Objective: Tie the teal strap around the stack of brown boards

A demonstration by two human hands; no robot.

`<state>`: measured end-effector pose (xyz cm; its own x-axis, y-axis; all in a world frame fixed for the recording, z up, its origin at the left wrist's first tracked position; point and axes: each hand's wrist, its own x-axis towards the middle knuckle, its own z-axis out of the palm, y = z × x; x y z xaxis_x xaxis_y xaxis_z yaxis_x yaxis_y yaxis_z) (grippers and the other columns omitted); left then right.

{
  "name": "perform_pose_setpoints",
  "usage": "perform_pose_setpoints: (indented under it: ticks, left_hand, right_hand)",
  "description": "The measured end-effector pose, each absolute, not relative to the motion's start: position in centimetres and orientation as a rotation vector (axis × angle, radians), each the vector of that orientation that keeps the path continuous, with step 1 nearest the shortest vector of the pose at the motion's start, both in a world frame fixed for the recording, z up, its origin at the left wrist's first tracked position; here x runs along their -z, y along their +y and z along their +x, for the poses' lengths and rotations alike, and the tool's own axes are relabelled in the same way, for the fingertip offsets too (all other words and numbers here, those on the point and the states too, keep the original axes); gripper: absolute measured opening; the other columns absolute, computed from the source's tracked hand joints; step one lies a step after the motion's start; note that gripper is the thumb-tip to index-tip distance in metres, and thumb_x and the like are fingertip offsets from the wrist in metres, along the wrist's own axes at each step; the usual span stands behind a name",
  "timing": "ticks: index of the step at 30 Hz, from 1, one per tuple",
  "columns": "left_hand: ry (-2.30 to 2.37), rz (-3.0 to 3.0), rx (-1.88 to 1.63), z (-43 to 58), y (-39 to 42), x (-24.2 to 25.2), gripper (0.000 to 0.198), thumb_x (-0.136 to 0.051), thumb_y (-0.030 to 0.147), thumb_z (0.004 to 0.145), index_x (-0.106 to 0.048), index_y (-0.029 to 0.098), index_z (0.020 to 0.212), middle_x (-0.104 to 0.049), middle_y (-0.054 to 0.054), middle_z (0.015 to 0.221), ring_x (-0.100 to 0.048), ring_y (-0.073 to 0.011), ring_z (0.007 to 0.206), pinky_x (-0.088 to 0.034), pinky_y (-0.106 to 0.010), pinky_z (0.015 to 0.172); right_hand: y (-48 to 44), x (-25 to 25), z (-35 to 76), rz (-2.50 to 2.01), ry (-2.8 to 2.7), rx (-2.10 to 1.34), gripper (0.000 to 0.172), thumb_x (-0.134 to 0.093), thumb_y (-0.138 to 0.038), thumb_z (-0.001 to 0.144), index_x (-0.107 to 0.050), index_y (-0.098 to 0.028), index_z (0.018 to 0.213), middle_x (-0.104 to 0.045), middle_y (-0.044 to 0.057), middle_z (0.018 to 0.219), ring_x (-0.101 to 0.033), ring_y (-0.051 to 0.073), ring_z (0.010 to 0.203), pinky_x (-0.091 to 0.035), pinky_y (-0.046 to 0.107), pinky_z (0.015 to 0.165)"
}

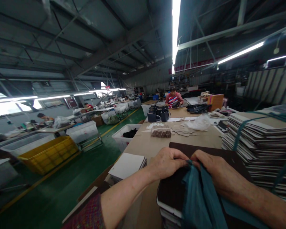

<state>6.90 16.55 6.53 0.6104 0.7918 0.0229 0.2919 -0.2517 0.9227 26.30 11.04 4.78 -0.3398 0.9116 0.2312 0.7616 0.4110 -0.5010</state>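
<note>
A teal cloth strip lies over a stack of dark-topped boards close in front of me. My left hand pinches the strip's upper part with thumb and forefinger. Right beside it, my right hand grips the same cloth, and the fingertips of both hands nearly meet. Below the hands the cloth hangs in folds toward me. Whether the strip is knotted between the fingers cannot be made out. Behind my hands a dark brown sheet covers part of the table.
A tall stack of boards tied with teal strip stands at right. White boards lie at left on the table. Farther off are a bundle of small pieces, a plastic bag, dark bags and a seated person.
</note>
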Motion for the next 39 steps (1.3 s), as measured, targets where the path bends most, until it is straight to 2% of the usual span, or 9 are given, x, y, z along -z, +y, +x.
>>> perform_pose_setpoints:
  ticks: [7,11,15,18,22,25,28,32,39]
  left_hand:
    - [0.948,2.001,-0.645,7.0,16.4,-6.6,0.015,-0.064,0.026,0.077,-0.073,0.017,0.084,-0.068,0.0,0.073,-0.058,-0.0141,0.068,-0.041,-0.026,0.062]
    - [0.913,2.606,-0.699,6.8,16.2,-7.8,0.012,-0.052,0.016,0.084,-0.064,0.016,0.084,-0.067,-0.004,0.08,-0.056,-0.0182,0.082,-0.041,-0.031,0.072]
    - [0.741,3.364,-0.395,5.8,17.0,-8.9,0.009,-0.051,0.015,0.082,-0.057,0.016,0.088,-0.064,-0.007,0.089,-0.051,-0.0228,0.086,-0.038,-0.039,0.071]
    - [0.58,3.548,-0.181,4.8,17.6,-9.3,0.008,-0.054,0.015,0.081,-0.055,0.017,0.088,-0.062,-0.004,0.088,-0.051,-0.0219,0.085,-0.037,-0.04,0.068]
    - [0.533,3.475,-0.175,4.2,18.1,-9.3,0.006,-0.051,0.015,0.084,-0.055,0.018,0.085,-0.061,-0.002,0.085,-0.052,-0.0202,0.083,-0.038,-0.037,0.067]
    - [0.631,3.094,-0.461,4.5,18.0,-8.8,0.009,-0.051,0.01,0.076,-0.055,0.018,0.074,-0.06,-0.002,0.083,-0.053,-0.0151,0.075,-0.04,-0.03,0.064]
    - [0.79,2.473,-0.619,5.4,17.6,-8.0,0.005,-0.051,0.013,0.069,-0.051,0.018,0.068,-0.06,-0.001,0.076,-0.05,-0.0095,0.059,-0.037,-0.024,0.052]
    - [0.908,1.87,-0.561,6.2,17.2,-7.5,0.01,-0.052,0.026,0.068,-0.048,0.02,0.074,-0.052,0.005,0.061,-0.044,-0.0072,0.042,-0.031,-0.021,0.041]
    - [0.814,2.284,-0.512,5.2,17.3,-8.5,0.009,-0.045,0.017,0.078,-0.049,0.019,0.086,-0.048,0.004,0.066,-0.043,-0.0103,0.056,-0.034,-0.023,0.052]
  right_hand:
    - [11.0,-4.7,26.7,-1.346,-2.2,-0.393,0.015,-0.043,-0.027,0.094,-0.048,-0.022,0.081,-0.062,0.002,0.078,-0.061,0.017,0.072,-0.04,0.029,0.063]
    - [11.2,-4.5,26.9,-1.285,-2.256,-0.215,0.017,-0.044,-0.023,0.094,-0.053,-0.021,0.08,-0.059,0.002,0.08,-0.06,0.017,0.073,-0.041,0.029,0.065]
    - [10.8,-4.6,27.6,-1.227,-2.309,0.036,0.017,-0.043,-0.015,0.088,-0.057,-0.021,0.08,-0.058,0.003,0.078,-0.06,0.018,0.07,-0.04,0.029,0.06]
    - [10.1,-4.9,28.6,-1.165,-2.39,0.056,0.022,-0.041,-0.008,0.081,-0.057,-0.022,0.078,-0.058,0.002,0.073,-0.058,0.017,0.062,-0.039,0.028,0.055]
    - [9.6,-5.0,29.8,-1.142,-2.446,-0.064,0.023,-0.039,-0.007,0.083,-0.055,-0.022,0.077,-0.058,0.001,0.072,-0.058,0.016,0.063,-0.039,0.028,0.057]
    - [9.6,-4.6,30.1,-1.161,-2.382,-0.174,0.023,-0.039,-0.006,0.088,-0.054,-0.023,0.085,-0.058,0.0,0.079,-0.059,0.014,0.071,-0.039,0.027,0.062]
    - [9.4,-4.2,30.0,-1.181,-2.331,-0.258,0.02,-0.039,-0.02,0.098,-0.053,-0.023,0.084,-0.057,-0.002,0.078,-0.058,0.013,0.069,-0.039,0.026,0.062]
    - [9.2,-3.6,30.0,-1.306,-2.171,-0.203,0.036,-0.04,-0.039,0.101,-0.045,-0.022,0.069,-0.05,-0.005,0.062,-0.05,0.011,0.055,-0.033,0.025,0.053]
    - [8.8,-3.2,30.3,-1.295,-2.125,0.12,0.044,-0.048,-0.045,0.097,-0.042,-0.021,0.06,-0.043,-0.006,0.049,-0.045,0.009,0.043,-0.026,0.026,0.047]
